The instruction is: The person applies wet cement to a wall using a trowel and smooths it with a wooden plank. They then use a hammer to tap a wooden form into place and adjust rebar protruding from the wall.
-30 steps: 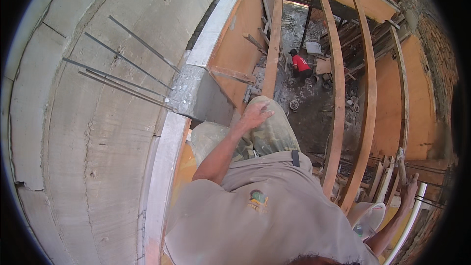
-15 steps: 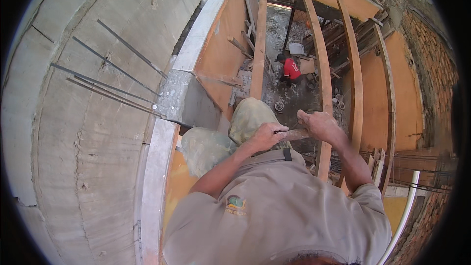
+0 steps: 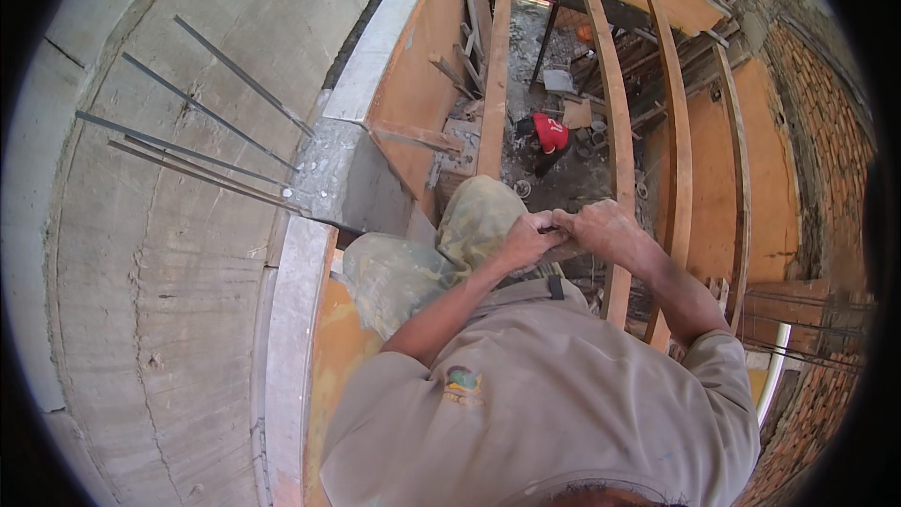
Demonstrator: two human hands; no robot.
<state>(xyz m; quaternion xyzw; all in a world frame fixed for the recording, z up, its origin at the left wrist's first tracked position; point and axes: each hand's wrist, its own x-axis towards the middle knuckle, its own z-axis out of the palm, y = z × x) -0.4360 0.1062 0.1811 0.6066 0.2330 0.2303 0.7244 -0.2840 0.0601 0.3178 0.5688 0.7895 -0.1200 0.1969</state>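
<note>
Head view: both hands meet in front of the waist, above the raised knee in dirty trousers (image 3: 469, 225), probably so the thing between them stays steady over the drop. Left hand (image 3: 527, 242) is curled, fingers pinched on a small dark item (image 3: 549, 230); what it is, too small to tell. Right hand (image 3: 605, 230) is closed round the same item, knuckles touching the left fingers. Left of the fingers, well apart: steel rods (image 3: 188, 145) poking from concrete (image 3: 160, 319). Beyond the fingers, far below, a person in red (image 3: 549, 131) between wooden beams (image 3: 610, 84).
</note>
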